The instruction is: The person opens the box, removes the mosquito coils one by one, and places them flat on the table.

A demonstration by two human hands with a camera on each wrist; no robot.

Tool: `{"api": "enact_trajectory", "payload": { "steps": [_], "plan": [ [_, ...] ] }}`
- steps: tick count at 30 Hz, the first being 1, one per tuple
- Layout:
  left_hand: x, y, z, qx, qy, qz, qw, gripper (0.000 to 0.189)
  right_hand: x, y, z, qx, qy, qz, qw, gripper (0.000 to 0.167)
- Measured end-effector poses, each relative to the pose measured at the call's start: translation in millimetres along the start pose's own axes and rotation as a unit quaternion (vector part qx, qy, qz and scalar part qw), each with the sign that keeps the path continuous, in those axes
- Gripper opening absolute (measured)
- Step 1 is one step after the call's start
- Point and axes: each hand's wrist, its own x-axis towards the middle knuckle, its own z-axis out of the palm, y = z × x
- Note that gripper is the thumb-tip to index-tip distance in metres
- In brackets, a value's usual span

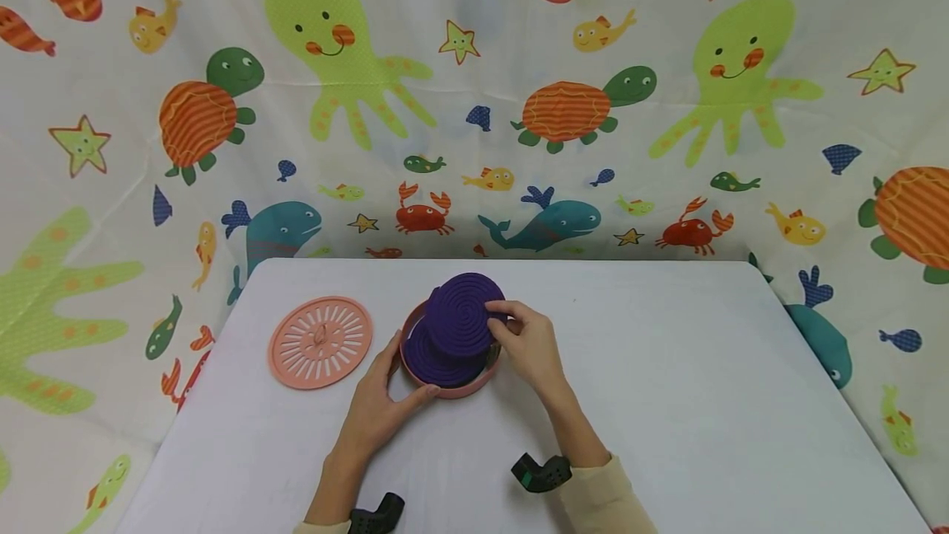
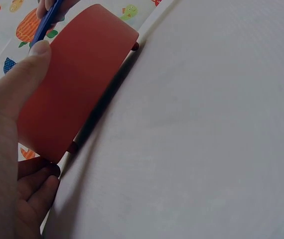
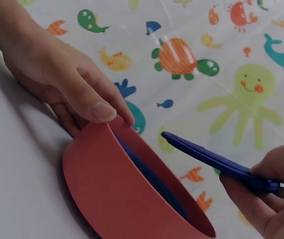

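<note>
A pink round holder (image 1: pixel 461 391) stands on the table, with a dark purple round coaster (image 1: pixel 433 365) with ring-shaped grooves lying inside it. My left hand (image 1: pixel 376 407) grips the holder's near left side, thumb at the front and fingers around the left wall. Between thumb and fingers, my right hand (image 1: pixel 530 346) pinches the right edge of another purple grooved coaster (image 1: pixel 467 311). This coaster is tilted above the holder, and in the right wrist view the held coaster (image 3: pixel 212 159) shows edge-on, apart from the rim.
Left of the holder, a pink slotted round lid (image 1: pixel 320 342) with a small central knob lies on the white table (image 1: pixel 667 386). A curtain (image 1: pixel 460 105) printed with sea animals hangs behind and beside the table. Black wrist devices (image 1: pixel 541 474) sit on both forearms.
</note>
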Motion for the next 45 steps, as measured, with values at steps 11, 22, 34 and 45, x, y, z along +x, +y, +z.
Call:
{"api": "enact_trajectory", "payload": {
  "steps": [11, 22, 34, 45],
  "plan": [
    [-0.4, -0.5, -0.1, 0.003, -0.001, -0.001, 1.0000, 0.107, 5.4, -1, -10, 0.069, 0.050, 0.036, 0.9957, 0.023],
    [0.5, 1.1, -0.4, 0.005, -0.001, -0.001, 1.0000, 0.107, 13.8, 9, -24, 0.094, 0.096, 0.034, 0.9904, 0.024],
    [-0.1, -0.9, 0.7, -0.005, -0.001, 0.005, 1.0000, 0.106, 18.1, 13, -38, 0.128, 0.126, 0.074, 0.9810, 0.026],
    [-0.4, -0.7, 0.2, -0.014, -0.001, 0.002, 0.9999, 0.107, 29.0, 22, -47, 0.142, 0.140, 0.094, 0.9753, 0.029]
  ]
}}
